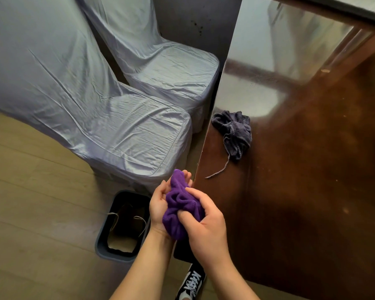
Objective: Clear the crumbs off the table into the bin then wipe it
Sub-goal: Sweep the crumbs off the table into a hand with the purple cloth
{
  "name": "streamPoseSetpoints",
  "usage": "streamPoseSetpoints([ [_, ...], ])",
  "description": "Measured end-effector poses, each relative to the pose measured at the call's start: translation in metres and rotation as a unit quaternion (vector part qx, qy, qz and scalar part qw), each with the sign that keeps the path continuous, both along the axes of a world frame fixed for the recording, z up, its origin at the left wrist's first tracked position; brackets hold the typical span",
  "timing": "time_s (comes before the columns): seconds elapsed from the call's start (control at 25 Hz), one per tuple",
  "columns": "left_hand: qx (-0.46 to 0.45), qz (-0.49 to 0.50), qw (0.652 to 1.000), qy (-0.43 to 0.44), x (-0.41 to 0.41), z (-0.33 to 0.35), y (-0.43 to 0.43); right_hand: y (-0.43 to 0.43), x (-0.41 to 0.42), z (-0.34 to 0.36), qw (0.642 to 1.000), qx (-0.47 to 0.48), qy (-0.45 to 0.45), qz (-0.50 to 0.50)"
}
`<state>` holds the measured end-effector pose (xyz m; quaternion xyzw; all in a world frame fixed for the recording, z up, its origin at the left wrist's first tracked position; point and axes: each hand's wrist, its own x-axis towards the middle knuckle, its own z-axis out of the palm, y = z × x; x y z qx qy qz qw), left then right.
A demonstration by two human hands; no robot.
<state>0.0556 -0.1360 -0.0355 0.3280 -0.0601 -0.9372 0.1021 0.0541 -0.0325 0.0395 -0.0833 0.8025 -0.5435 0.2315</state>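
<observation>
- Head view: my left hand (160, 202) cupped and my right hand (204, 221) pinched the bunched purple cloth (180, 210), off the table (301, 169) edge, above the bin (102, 245).
- Likely shaking out crumbs; wiping comes next, needing the cloth flattened.

The bunched cloth (183, 210) in the hands is vivid purple; the crumpled rag (234, 133) on the table is dull grey-violet with a loose thread of the same shade; the table (312, 169) is glossy dark reddish brown, flecked with pale specks and washed silver-white by glare; the chair covers (108, 118) are pale lilac-grey; the bin (100, 245) is slate grey with a black liner; the floor (30, 213) is tan wood plank; the shoe (191, 284) is black and white.
</observation>
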Motion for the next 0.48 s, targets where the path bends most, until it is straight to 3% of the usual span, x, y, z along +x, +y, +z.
streamPoseSetpoints([
  [0.28, 0.000, 0.058, 0.998, -0.004, -0.002, 0.001, 0.003, 0.053, -0.025, 0.006, 0.984, -0.096, -0.012, -0.152],
  [0.48, 0.016, 0.062, 0.998, 0.006, -0.001, -0.004, 0.002, 0.076, -0.032, -0.004, 0.981, 0.010, -0.019, -0.191],
])
